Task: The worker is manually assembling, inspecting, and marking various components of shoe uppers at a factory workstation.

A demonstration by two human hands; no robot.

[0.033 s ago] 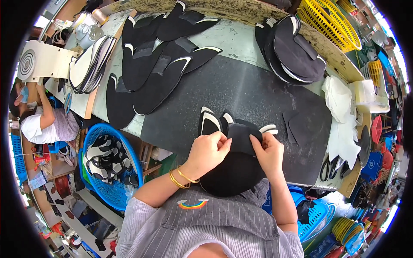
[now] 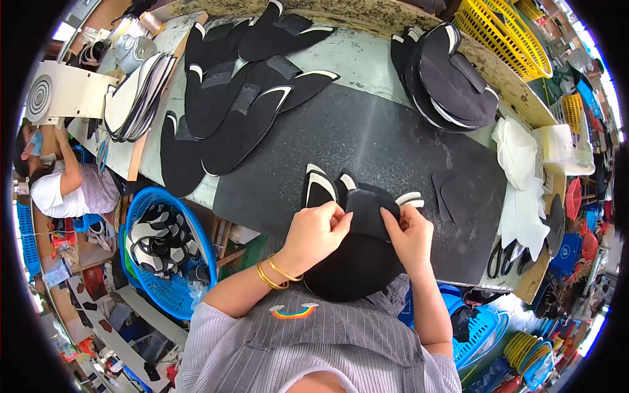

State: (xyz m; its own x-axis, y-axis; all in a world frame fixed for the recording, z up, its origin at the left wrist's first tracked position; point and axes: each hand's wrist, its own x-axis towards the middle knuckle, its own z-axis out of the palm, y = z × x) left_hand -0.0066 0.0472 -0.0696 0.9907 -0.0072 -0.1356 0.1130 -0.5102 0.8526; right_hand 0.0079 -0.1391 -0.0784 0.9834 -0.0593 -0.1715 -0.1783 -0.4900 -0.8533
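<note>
At the near edge of a broad dark-grey flat mat [image 2: 282, 173], a rounded, black, fabric-like layered piece [image 2: 354, 268] overhangs. By the left hand [image 2: 316, 234] and right hand [image 2: 413, 239], thumbs and curled forefingers apparently pinching, its smooth, dark rectangular patch [image 2: 365, 211] is held; it could be skewed by uneven pull, or layers shifted by the overhang's weight.

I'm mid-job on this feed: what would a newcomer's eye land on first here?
Probably the left hand and right hand, center view, pinching a rounded black piece at the near edge of the black mat. Next, perhaps, the bright blue basket of black and white pieces, lower left of the table. The yellow crate at upper right, beyond the table's far edge, also stands out.
</note>
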